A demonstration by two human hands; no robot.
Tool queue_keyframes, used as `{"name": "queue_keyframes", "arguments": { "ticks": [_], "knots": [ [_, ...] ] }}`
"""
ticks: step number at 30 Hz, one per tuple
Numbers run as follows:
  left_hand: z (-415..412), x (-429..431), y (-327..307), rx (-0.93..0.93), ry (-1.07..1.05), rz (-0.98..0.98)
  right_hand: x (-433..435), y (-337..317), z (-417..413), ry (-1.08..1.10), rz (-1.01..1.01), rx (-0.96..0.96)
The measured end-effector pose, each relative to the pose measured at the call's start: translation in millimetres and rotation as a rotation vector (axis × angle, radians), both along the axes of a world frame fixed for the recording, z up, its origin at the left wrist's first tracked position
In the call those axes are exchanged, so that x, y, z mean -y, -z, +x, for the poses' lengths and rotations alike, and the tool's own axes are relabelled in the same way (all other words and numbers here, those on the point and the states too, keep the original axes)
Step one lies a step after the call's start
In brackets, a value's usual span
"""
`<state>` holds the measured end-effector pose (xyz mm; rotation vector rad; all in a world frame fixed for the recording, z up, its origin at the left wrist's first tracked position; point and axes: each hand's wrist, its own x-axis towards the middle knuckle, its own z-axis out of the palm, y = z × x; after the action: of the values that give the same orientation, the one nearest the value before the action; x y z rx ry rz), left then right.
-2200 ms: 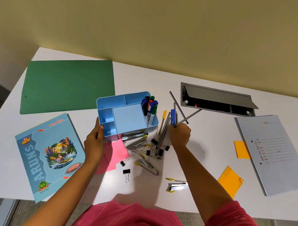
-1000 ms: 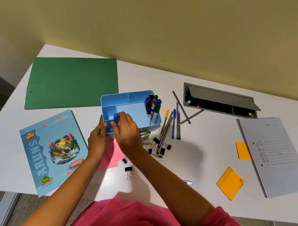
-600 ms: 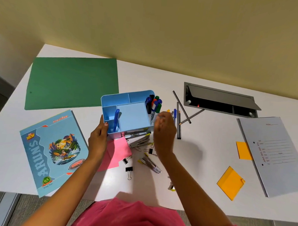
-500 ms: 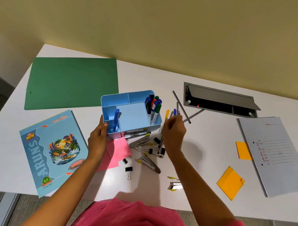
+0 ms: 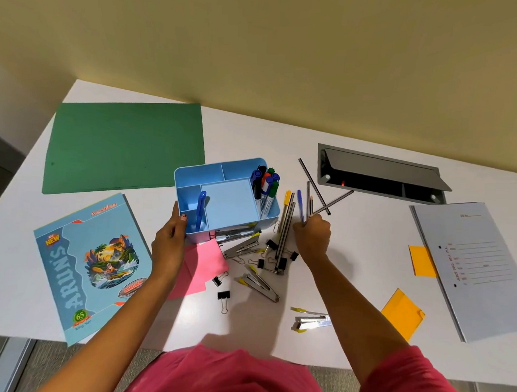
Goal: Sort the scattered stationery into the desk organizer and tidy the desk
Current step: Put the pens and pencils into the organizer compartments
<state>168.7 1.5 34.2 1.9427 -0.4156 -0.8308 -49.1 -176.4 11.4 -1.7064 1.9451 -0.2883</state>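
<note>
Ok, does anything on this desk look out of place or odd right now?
Yes. The pink paper is folded over and seems caught under the blue organizer at its front corner. An orange note is tucked partly under the grey file. The desk's cable hatch stands open. Staplers and binder clips lie heaped together.

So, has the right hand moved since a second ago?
Yes. The right hand has gone from the organizer's left compartment to its right side, where it pinches a loose blue pen.
</note>
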Motion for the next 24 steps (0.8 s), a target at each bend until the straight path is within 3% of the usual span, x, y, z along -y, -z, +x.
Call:
{"name": "queue_keyframes", "arguments": {
  "ticks": [4,9,13,17,21,24],
  "knots": [
    [0.0,0.2,-0.5,-0.004,0.004,0.012,-7.6,-14.7,0.3,0.004,-0.13,0.125],
    [0.4,-0.1,1.6,0.014,0.012,0.017,-35.8,-66.3,15.4,-0.172,-0.628,0.321],
    [-1.4,1.3,-2.3,0.014,0.0,0.021,-72.6,-107.0,44.6,-0.291,-0.519,0.505],
    [-1.8,0.1,-5.3,0.028,0.014,0.009,-90.4,-105.3,76.5,-0.517,-0.513,0.498],
    [-2.2,1.8,-9.7,0.038,0.018,0.014,-95.5,-85.5,102.7,-0.756,-0.645,0.443],
    [-2.3,1.7,-9.9,0.039,0.019,0.008,-98.1,-83.3,114.8,-0.736,-0.347,0.384]
  ]
}}
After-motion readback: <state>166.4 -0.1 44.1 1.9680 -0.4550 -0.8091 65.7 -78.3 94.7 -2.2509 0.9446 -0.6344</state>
